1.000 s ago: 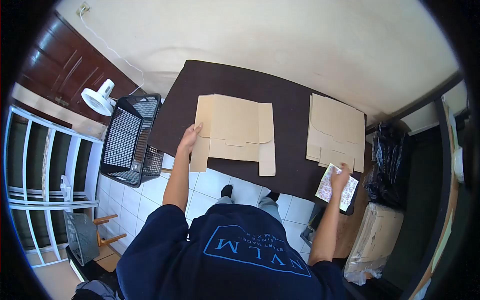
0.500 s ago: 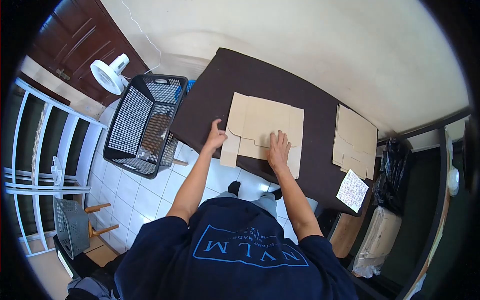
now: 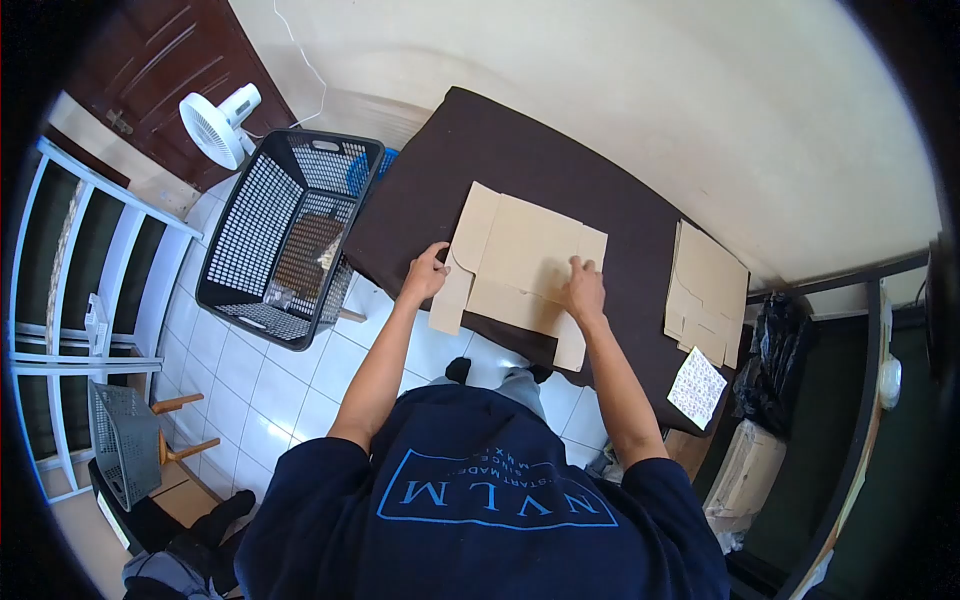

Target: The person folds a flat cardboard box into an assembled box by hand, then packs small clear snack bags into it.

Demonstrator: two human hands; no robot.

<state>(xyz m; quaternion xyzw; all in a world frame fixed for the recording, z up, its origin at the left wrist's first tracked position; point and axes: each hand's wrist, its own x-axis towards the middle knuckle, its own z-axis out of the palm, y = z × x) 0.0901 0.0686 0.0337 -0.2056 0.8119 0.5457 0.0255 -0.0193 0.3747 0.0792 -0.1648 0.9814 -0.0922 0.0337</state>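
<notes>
A flat brown cardboard box blank (image 3: 530,245) lies on the dark-covered table (image 3: 510,140), its flaps reaching over the near edge. My left hand (image 3: 428,273) is at the blank's left edge, index finger and thumb apart, the thumb side close to the cardboard. On the right part of the blank rests my right hand (image 3: 584,292), its fingers bent and slightly apart, fingertips on the cardboard. Whether either hand pinches an edge is hard to make out.
At the table's right end lie more folded cardboard blanks (image 3: 705,285) and a patterned white sheet (image 3: 697,388). A black plastic basket (image 3: 222,240) stands left of the table, beside a white fan (image 3: 215,130). Black plastic bags (image 3: 775,340) hang at the right.
My right hand has slid slightly right, and its fingers, flat before, are now bent. The near right flap has shifted toward the left. My left hand stays at the left edge.
</notes>
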